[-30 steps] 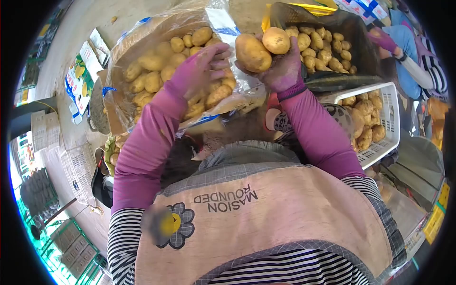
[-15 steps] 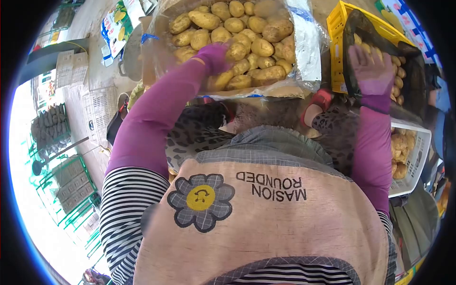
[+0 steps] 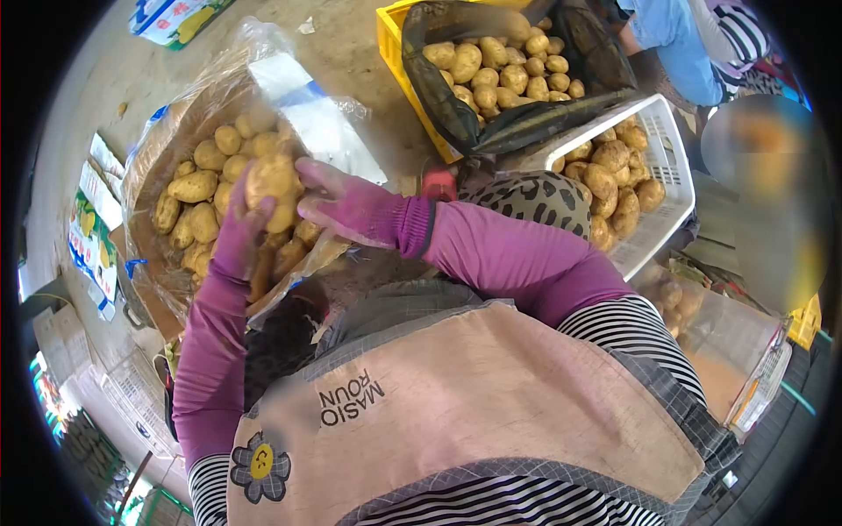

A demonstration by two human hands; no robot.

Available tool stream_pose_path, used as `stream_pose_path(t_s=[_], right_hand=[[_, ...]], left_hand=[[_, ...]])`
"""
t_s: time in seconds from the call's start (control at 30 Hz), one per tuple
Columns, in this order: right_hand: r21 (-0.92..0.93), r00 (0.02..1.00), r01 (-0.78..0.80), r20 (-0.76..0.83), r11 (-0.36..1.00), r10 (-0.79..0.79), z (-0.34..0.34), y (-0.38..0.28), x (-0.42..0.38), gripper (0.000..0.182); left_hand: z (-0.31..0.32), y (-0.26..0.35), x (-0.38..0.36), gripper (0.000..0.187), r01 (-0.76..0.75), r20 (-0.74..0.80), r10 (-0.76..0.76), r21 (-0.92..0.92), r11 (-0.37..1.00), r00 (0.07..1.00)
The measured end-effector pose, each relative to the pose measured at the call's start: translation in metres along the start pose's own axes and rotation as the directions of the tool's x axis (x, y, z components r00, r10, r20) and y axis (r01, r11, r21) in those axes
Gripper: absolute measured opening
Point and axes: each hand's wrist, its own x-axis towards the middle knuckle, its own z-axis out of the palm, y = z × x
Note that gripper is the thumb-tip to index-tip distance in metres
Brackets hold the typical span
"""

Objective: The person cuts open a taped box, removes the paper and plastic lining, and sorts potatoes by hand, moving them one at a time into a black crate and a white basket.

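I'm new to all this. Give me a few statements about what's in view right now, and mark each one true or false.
1. The brown cardboard box has clear plastic around it. True.
2. The white plastic crate has nothing in it. False: it holds potatoes.
3. The yellow plastic crate has a dark liner. True.
4. The person's left hand is inside the yellow crate. False: it is at a large tan potato over the cardboard box.
5. The flower on the pink and grey apron has a red centre. False: the centre is yellow.
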Motion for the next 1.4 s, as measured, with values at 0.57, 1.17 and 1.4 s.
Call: stream_pose_path(t_s=[0.57,1.17,1.4], right_hand=[[0.687,0.724,-0.671,0.525,0.279,0.448,-0.038,-0.029,0.002,0.063],[-0.57,0.784,-0.617,-0.388,0.543,0.483,-0.335,0.056,0.154,0.052],[-0.443,0.781,-0.445,-0.617,0.779,0.095,-0.31,0.127,0.212,0.032]], left_hand=[[0.029,0.013,0.018,0.033,-0.364,0.046,0.377,0.392,0.845,0.925],[-0.052,0.077,0.192,0.044,-0.38,-0.123,0.533,0.57,0.728,0.837],[0.008,0.109,0.33,0.042,-0.219,0.269,0.065,0.592,0.776,0.961]])
